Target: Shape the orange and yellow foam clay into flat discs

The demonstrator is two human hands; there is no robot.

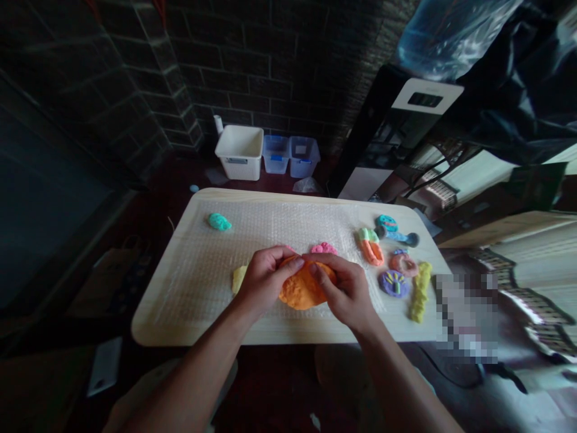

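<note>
Head view: the left hand (267,273) and the right hand (348,287) are both closed on one piece of orange dough (302,291), each pinching its upper edge with the thumb on the near face. The dough hangs between the hands, above the near half of the table (180,332); its surface is uneven and creased. Whether its lower edge touches the sheet of bubble wrap (192,264) beneath cannot be determined.

Just beyond the grip lies pink dough (323,247), partly hidden by the fingers. Just left of the grip is pale yellow dough (238,278), partly covered by the left hand. Farther off, to the left and beyond, sits a green lump (219,222).

To the right of the grip are several formed pieces: an orange-and-green piece (371,248), a teal disc (386,223), a blue bar (400,236) with grey ends, a reddish ring (404,263), a purple disc (393,284) with yellow strips, and a long yellow piece (422,291).

Assessment of progress: the pieces at right appear finished. The orange dough is judged to be partway through shaping, flattened but without added detail on the visible face. The pink, pale yellow and green portions appear less worked.
</note>
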